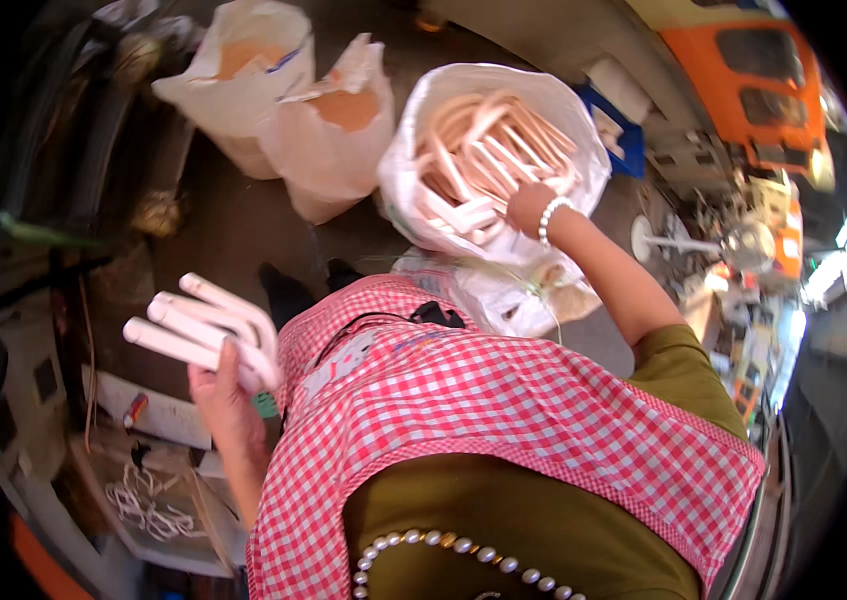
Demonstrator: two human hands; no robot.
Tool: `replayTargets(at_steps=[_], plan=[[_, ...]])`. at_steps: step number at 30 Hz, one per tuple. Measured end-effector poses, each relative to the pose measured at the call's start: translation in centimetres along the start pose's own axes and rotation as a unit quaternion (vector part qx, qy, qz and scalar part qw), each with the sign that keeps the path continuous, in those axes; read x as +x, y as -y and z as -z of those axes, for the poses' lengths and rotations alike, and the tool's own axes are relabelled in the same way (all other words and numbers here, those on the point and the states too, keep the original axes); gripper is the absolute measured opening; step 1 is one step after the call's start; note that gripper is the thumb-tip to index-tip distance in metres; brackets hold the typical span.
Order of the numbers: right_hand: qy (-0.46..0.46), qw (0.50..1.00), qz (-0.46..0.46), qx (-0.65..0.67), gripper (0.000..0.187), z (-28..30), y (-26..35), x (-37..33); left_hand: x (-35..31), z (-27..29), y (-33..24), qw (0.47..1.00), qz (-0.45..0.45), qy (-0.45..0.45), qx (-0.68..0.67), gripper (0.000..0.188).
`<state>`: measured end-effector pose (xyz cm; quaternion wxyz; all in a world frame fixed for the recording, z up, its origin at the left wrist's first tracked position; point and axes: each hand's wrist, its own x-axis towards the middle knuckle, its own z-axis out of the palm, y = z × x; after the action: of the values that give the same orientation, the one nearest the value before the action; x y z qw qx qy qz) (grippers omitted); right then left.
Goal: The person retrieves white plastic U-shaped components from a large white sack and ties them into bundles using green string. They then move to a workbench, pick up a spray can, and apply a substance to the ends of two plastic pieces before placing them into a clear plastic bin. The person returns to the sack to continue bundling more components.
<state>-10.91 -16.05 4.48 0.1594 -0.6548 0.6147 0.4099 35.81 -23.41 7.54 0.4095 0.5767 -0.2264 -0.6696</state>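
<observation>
My left hand point(226, 392) grips a bundle of pale pink U-shaped tubes point(205, 327), held out to my left at waist height. My right hand point(531, 207), with a white bead bracelet on its wrist, reaches into a white plastic sack point(423, 120) on the floor ahead. That sack is full of the same pink bent tubes point(488, 150). The fingers rest among the tubes, and I cannot tell whether they have closed on one. My red-checked apron point(503, 410) fills the lower middle of the view.
Two more white sacks point(283, 100) of orange-brown material stand on the floor at the far left. A bench at my lower left carries white cord point(148, 505). An orange machine point(758, 75) and a white fan point(733, 243) stand to the right.
</observation>
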Motion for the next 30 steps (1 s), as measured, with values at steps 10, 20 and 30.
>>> replayTargets(at_steps=[10, 20, 30], plan=[[0.128, 0.975, 0.168, 0.063, 0.014, -6.5, -1.8, 3.4, -3.9, 0.8, 0.8, 0.987, -0.059, -0.037, -0.142, 0.03], [0.174, 0.97, 0.165, -0.035, 0.018, -4.8, -2.7, 4.8, -5.6, 8.4, 0.4, 0.968, -0.111, -0.107, -0.196, 0.032], [0.172, 0.975, 0.141, -0.018, 0.019, 4.9, 3.3, 9.0, -4.5, 16.1, -0.5, 0.959, -0.136, -0.196, -0.154, 0.028]])
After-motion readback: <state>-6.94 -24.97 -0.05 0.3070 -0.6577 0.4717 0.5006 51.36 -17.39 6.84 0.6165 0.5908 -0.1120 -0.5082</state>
